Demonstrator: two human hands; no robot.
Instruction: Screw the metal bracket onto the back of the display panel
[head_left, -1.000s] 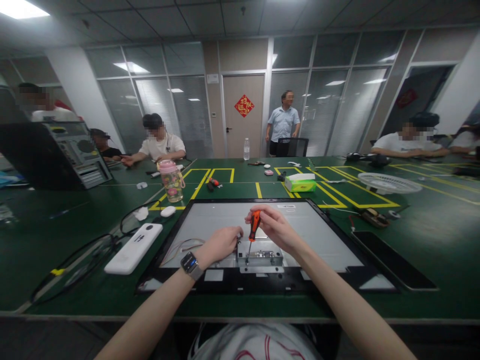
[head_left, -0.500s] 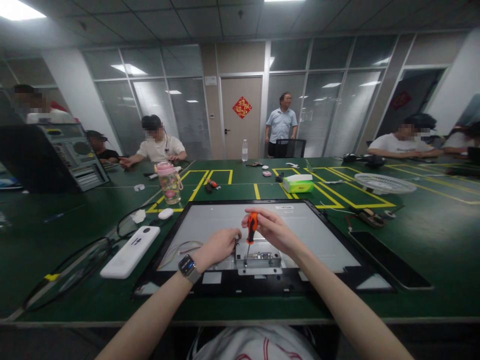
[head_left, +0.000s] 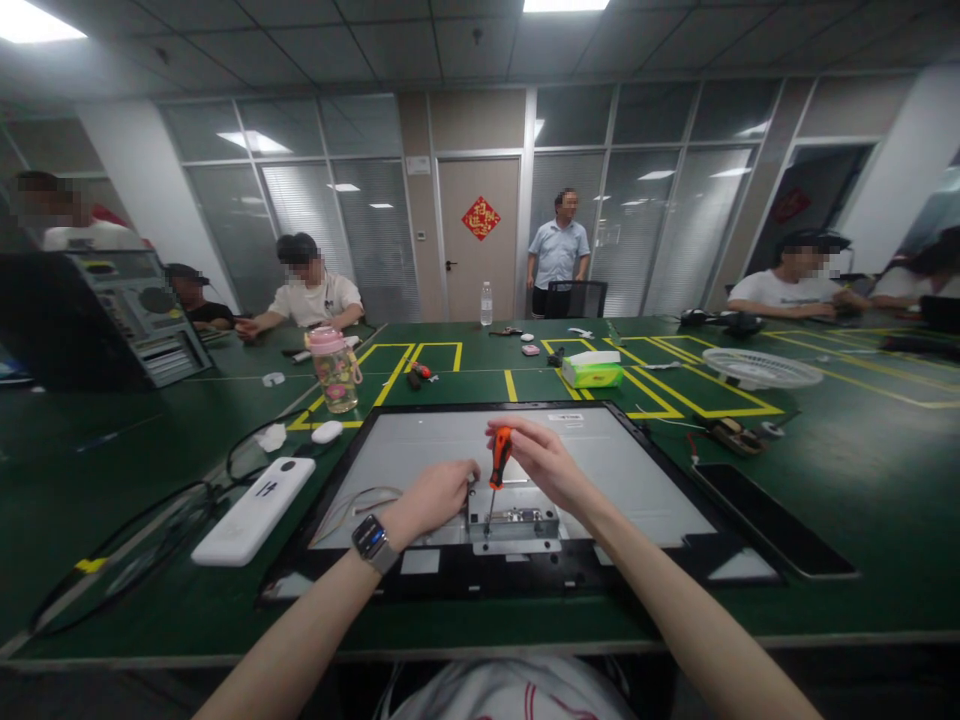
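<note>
A black-framed display panel [head_left: 645, 455] lies face down on the green table [head_left: 862, 490], its grey back up. A small metal bracket [head_left: 517, 522] sits near the panel's front edge. My right hand [head_left: 541, 458] is closed around an orange-handled screwdriver [head_left: 499, 458], held upright with its tip on the bracket. My left hand [head_left: 433, 494], with a watch on its wrist, rests curled against the bracket's left side. Thin coloured wires [head_left: 360, 498] run across the panel to the left.
A white plastic cover [head_left: 253, 510] and black cables [head_left: 142, 540] lie to the left, a dark strip [head_left: 772, 520] to the right. Further back stand a pink-lidded bottle [head_left: 334, 370], a tissue box [head_left: 592, 370], a fan guard [head_left: 761, 368] and a computer case [head_left: 112, 315]. Several people sit around the table.
The view has drifted slightly. Both hands stay at the bracket with the screwdriver upright; its handle sits marginally lower and further left in the picture.
</note>
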